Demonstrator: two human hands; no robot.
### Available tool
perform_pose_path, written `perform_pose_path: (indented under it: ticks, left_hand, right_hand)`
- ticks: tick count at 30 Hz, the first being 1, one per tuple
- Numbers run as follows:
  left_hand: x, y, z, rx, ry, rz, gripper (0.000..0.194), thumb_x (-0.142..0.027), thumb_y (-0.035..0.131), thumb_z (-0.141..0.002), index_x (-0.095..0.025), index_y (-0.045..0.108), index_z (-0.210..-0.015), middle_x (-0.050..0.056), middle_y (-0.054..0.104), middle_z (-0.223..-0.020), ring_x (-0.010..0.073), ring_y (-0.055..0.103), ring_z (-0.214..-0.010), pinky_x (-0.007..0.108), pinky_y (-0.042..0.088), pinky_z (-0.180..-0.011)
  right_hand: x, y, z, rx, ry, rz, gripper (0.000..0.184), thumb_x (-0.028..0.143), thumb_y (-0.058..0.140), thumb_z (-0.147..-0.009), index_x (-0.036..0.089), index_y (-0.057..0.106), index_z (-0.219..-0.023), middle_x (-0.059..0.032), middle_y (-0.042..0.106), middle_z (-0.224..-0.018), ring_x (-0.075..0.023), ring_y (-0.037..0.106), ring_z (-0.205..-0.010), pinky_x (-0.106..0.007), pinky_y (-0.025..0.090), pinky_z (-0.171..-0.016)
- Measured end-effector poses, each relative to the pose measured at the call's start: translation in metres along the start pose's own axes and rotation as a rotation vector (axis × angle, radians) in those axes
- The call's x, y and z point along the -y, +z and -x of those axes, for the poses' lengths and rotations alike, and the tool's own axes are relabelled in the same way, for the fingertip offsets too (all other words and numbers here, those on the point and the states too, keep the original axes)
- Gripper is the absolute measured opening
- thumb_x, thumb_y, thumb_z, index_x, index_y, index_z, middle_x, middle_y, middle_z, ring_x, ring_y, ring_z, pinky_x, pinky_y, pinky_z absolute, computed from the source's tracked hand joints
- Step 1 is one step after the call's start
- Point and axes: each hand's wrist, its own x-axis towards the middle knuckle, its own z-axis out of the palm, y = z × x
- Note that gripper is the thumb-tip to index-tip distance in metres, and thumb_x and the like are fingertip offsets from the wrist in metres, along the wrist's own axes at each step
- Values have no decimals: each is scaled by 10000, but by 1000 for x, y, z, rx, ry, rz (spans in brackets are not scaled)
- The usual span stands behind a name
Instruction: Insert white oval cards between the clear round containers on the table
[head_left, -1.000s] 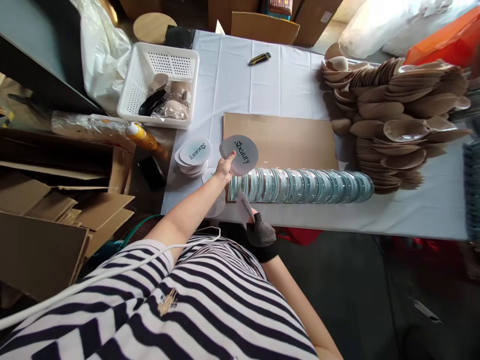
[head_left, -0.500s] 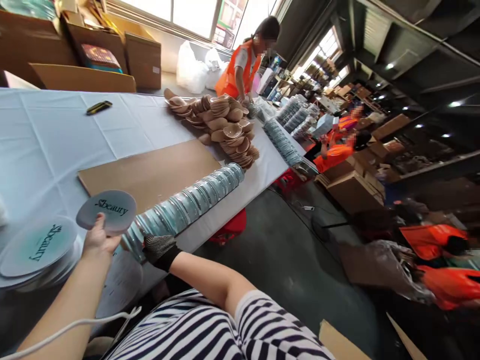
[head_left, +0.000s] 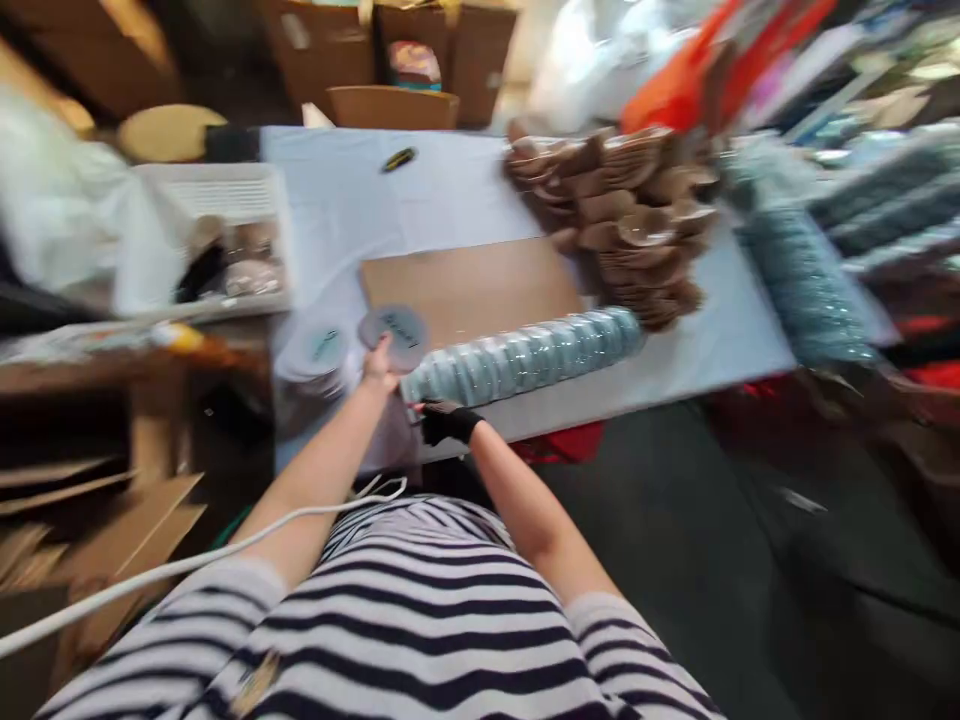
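My left hand [head_left: 381, 367] is closed on a flat, round, pale grey disc [head_left: 409, 340] with dark lettering, thumb on its upper face. Below and to the left lies a pile of similar white discs [head_left: 316, 350], the top one with a greenish centre. A long row of stacked, clear bluish plastic containers [head_left: 525, 358] lies along the table's near edge. My right hand [head_left: 444, 422], in a dark glove with bare fingertips, is closed at the left end of that row. Motion blurs its fingers, and their far side is hidden.
A cardboard sheet [head_left: 472, 285] lies behind the row. A heap of brown, spoon-shaped pieces [head_left: 630, 215] and a box cutter [head_left: 399, 159] are on the white table [head_left: 457, 180]. At left stands a white basket [head_left: 277, 240]. A person in an orange vest [head_left: 675, 75] is behind the heap.
The view has swung left and levelled, bringing the white basket into sight. My left hand still holds the disc, and my right hand stays at the left end of the row.
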Motion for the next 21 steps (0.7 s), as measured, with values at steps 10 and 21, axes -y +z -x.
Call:
perform_pose_path:
  ticks: [10, 21]
  left_hand:
    - [-6, -181, 45, -349, 175, -840, 586, -192, 822, -680, -80, 614, -1217, 243, 652, -1235, 391, 566, -1269, 533, 426, -1088]
    - [34, -138, 28, -240, 507, -1148, 800, -473, 689, -787, -156, 428, -1473, 228, 381, -1548, 340, 367, -1468, 471, 313, -1207]
  right_hand:
    - [2, 28, -14, -61, 20, 351, 348, 363, 480, -969, 176, 767, -1028, -176, 729, -1126, -297, 680, -1082, -420, 495, -930]
    - [-156, -108, 41, -515, 189, 106, 388, 345, 399, -995, 199, 640, -1262, -71, 696, -1250, -172, 645, -1154, -269, 475, -972]
